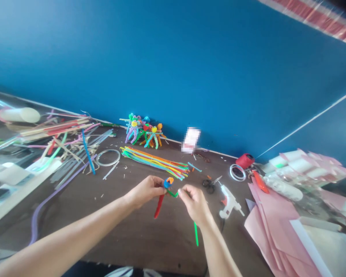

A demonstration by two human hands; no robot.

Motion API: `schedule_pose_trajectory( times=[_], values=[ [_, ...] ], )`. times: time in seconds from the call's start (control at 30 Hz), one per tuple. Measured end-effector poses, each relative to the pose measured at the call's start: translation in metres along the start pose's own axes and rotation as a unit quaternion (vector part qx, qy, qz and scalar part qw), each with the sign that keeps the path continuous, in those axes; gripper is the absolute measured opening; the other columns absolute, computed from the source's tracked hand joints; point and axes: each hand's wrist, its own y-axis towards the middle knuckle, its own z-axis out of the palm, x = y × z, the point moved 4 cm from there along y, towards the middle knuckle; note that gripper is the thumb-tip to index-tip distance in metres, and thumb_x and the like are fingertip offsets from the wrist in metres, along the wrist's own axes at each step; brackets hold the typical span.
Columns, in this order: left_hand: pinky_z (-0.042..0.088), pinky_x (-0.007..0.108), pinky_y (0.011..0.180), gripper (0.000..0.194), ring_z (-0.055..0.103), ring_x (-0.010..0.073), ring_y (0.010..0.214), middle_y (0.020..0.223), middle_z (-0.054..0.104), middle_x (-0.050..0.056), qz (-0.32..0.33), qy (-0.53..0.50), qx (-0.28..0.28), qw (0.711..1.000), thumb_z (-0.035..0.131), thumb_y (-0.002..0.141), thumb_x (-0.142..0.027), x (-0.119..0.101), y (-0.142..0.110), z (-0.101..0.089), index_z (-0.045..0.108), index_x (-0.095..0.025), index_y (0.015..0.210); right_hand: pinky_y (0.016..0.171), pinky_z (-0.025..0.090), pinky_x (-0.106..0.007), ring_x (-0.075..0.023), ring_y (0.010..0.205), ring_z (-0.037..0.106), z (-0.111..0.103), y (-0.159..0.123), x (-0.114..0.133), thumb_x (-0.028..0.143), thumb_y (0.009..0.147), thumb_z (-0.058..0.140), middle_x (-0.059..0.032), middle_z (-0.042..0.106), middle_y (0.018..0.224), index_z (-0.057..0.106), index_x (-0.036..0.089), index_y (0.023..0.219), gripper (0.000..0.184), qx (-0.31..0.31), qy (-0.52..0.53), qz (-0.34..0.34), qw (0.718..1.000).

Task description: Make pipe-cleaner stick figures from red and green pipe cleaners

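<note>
My left hand (145,190) pinches a small figure of twisted pipe cleaners (167,184), with a blue and orange coil on top and a red stem hanging below. My right hand (193,202) is closed on a green pipe cleaner (196,232) that joins the figure and trails down past my wrist. Both hands hover over the dark brown table (132,231). Just beyond them lies a bundle of coloured pipe cleaners (154,161). Several finished pipe-cleaner figures (142,132) stand against the blue wall.
Black scissors (210,184) and a white glue gun (229,200) lie right of my hands. Pink paper sheets (273,227), a red spool (245,159) and tape rings (238,172) sit further right. Loose sticks, straws and a clear ring (108,157) clutter the left.
</note>
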Motion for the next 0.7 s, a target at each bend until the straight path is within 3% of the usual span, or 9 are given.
schedule_pose_trajectory(
  times=[0.17, 0.3, 0.6, 0.7],
  values=[
    [0.027, 0.018, 0.044, 0.015, 0.041, 0.0048, 0.042, 0.057, 0.064, 0.003, -0.058, -0.171, 0.041, 0.983, 0.066, 0.055, -0.022, 0.010, 0.001, 0.004, 0.064, -0.010, 0.064, 0.040, 0.019, -0.020, -0.0058, 0.039, 0.024, 0.013, 0.004, -0.015, 0.038, 0.076, 0.045, 0.0079, 0.029, 0.044, 0.042, 0.018, 0.056, 0.028, 0.058, 0.109, 0.081, 0.989],
    [0.024, 0.017, 0.041, 0.013, 0.038, 0.0036, 0.041, 0.053, 0.062, 0.002, -0.053, -0.256, 0.021, 0.965, 0.069, 0.052, -0.020, 0.018, 0.004, 0.005, 0.063, -0.010, 0.059, 0.038, 0.016, -0.020, -0.0048, 0.036, 0.022, 0.025, 0.002, -0.023, 0.039, 0.077, 0.042, 0.0088, 0.029, 0.041, 0.044, 0.018, 0.056, 0.030, 0.086, 0.175, 0.131, 0.972],
    [0.021, 0.018, 0.039, 0.013, 0.037, 0.0038, 0.042, 0.053, 0.060, 0.000, -0.046, -0.277, -0.071, 0.957, 0.067, 0.054, -0.021, 0.021, 0.004, 0.008, 0.061, -0.011, 0.061, 0.036, 0.019, -0.018, -0.0043, 0.032, 0.024, 0.034, 0.003, -0.033, 0.034, 0.078, 0.040, 0.0088, 0.030, 0.038, 0.044, 0.017, 0.054, 0.030, 0.082, 0.171, 0.142, 0.971],
    [0.021, 0.018, 0.039, 0.014, 0.036, 0.0036, 0.041, 0.050, 0.058, 0.000, -0.041, -0.245, -0.096, 0.964, 0.067, 0.054, -0.021, 0.022, 0.004, 0.007, 0.062, -0.010, 0.061, 0.035, 0.023, -0.019, -0.0059, 0.032, 0.031, 0.032, 0.003, -0.036, 0.034, 0.081, 0.036, 0.0071, 0.037, 0.041, 0.052, 0.016, 0.063, 0.029, 0.076, 0.141, 0.130, 0.979]
  ],
)
